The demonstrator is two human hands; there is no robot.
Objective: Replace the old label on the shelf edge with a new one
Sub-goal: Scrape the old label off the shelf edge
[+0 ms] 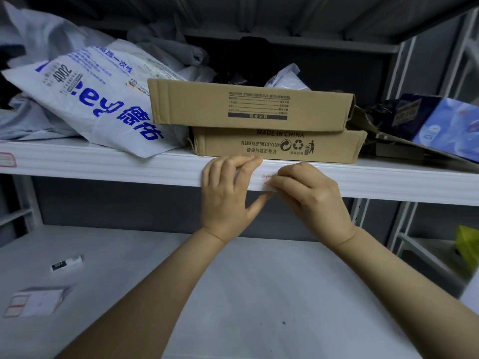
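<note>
Two bare arms reach to the white shelf edge (129, 168), and both grips meet at the label (266, 180). It is a small white slip with red writing, stuck on the front of that edge just below the lower box (277, 146).

The left grip (228, 195) has its fingers curled over the top lip of the shelf edge. Its thumb stretches along underneath, tip touching the label's bottom corner, so it clasps the shelf edge at the label's left end.

The right grip (311, 196) has curled fingers with their tips on the label's right end. Its thumb is hidden, so I cannot tell whether it pinches the slip or only presses it.

An upper box (251, 110) lies flat on the lower one, and a white bag (98, 107) with blue print leans beside them. Far left on the same edge sits a red-bordered tag (6, 160). On the lower shelf (259, 294) lie a sticker pack (39, 299) and a small white packet (66, 264).
</note>
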